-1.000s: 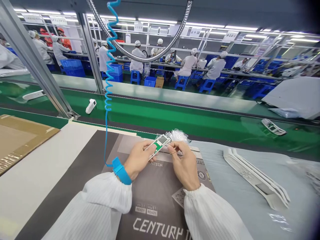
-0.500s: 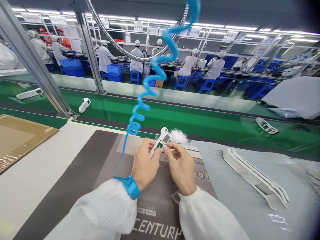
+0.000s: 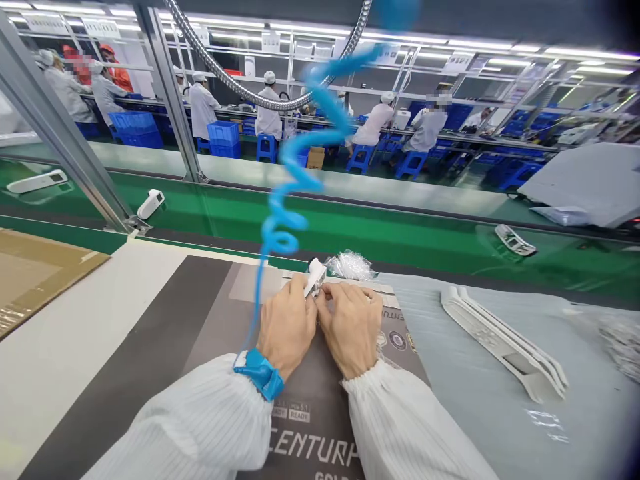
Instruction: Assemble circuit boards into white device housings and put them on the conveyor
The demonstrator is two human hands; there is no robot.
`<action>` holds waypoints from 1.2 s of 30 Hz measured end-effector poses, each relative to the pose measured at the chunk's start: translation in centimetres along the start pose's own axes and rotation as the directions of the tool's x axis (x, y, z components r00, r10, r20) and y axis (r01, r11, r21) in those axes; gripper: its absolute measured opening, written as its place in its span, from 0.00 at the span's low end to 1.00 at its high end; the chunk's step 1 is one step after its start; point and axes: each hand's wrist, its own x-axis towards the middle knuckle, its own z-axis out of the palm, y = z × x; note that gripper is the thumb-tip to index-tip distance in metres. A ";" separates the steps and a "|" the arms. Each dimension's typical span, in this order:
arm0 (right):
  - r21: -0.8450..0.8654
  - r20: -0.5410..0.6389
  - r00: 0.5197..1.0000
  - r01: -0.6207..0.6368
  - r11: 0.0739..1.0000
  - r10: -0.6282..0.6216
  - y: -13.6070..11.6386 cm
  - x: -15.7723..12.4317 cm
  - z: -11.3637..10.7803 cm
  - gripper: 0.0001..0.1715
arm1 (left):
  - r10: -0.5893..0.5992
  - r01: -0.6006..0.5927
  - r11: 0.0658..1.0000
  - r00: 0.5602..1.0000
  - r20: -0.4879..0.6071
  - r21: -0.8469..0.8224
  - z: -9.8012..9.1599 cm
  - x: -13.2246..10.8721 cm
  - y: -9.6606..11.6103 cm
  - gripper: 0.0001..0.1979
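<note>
White ribbed sleeves [image 3: 190,413] nearest us, over a dark printed sheet [image 3: 165,333]; blue strap [image 3: 261,375] on our left wrist. Left hand [image 3: 287,327] grips the white handheld device [image 3: 316,272], which pokes out past our fingers, long axis pointing away, far end leaning slightly right. Right hand [image 3: 351,327] meets its right side, fingers curled; can't tell if they pinch it. Both backs up, about equally near. Beyond: clear plastic bundle [image 3: 353,265], green belt [image 3: 390,237].
</note>
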 end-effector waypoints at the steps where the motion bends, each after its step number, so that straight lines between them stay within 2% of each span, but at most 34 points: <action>1: -0.004 -0.017 1.000 -0.024 1.000 0.024 0.4 0.3 0.0 0.09 | -0.008 0.007 0.999 1.000 -0.008 -0.032 -0.1 0.1 -0.1 0.06; 5: -0.005 -0.061 0.990 -0.128 0.992 0.127 1.8 0.8 -0.4 0.09 | -0.079 0.074 0.987 0.996 -0.031 -0.145 -0.4 0.6 -0.8 0.06; 8: 0.075 0.036 0.998 -0.045 0.996 0.042 1.6 0.5 -0.5 0.09 | -0.093 0.087 0.980 0.995 -0.025 -0.179 -0.4 0.7 -1.1 0.05; 10: 0.108 0.061 0.998 0.005 0.994 -0.011 0.8 0.1 -0.5 0.10 | -0.076 0.071 0.985 0.997 -0.027 -0.155 -0.4 0.6 -1.0 0.05; 14: 0.124 0.038 0.999 -0.029 0.992 0.024 -0.5 -0.2 -0.3 0.12 | -0.017 0.018 0.995 1.000 -0.011 0.102 -0.2 0.1 -0.3 0.06; 17: 0.146 0.078 0.993 -0.102 0.984 0.091 -0.7 -0.1 -0.4 0.12 | 0.013 -0.032 0.953 0.998 0.064 0.303 -0.2 -0.2 0.3 0.08; 19: 0.160 0.115 0.984 -0.154 0.975 0.136 -0.7 -0.1 -0.6 0.14 | 0.052 -0.085 0.925 0.994 0.099 0.371 -0.2 -0.2 0.5 0.09; 24: 0.256 0.192 0.954 -0.274 0.927 0.229 -0.9 0.2 -1.3 0.18 | 0.147 -0.166 0.888 0.986 0.077 0.428 0.1 -0.4 0.3 0.12; 27: 0.321 0.263 0.893 -0.438 0.840 0.365 -0.6 0.5 -1.5 0.16 | 0.154 -0.172 0.903 0.985 0.075 0.395 0.1 -0.5 0.1 0.11; 31: 0.447 0.375 0.781 -0.624 0.641 0.500 0.6 0.9 -1.3 0.13 | 0.082 -0.080 0.989 0.997 -0.011 0.125 -0.4 -0.2 -0.3 0.08; 33: 0.534 0.412 0.763 -0.645 0.547 0.498 1.1 1.0 -1.2 0.15 | 0.036 -0.034 0.999 0.998 -0.046 0.036 -0.6 0.0 -0.5 0.06; 36: 0.605 0.470 0.760 -0.647 0.463 0.448 1.2 1.1 -1.2 0.20 | 0.077 -0.067 0.986 0.995 -0.059 0.152 -0.6 0.1 -0.7 0.07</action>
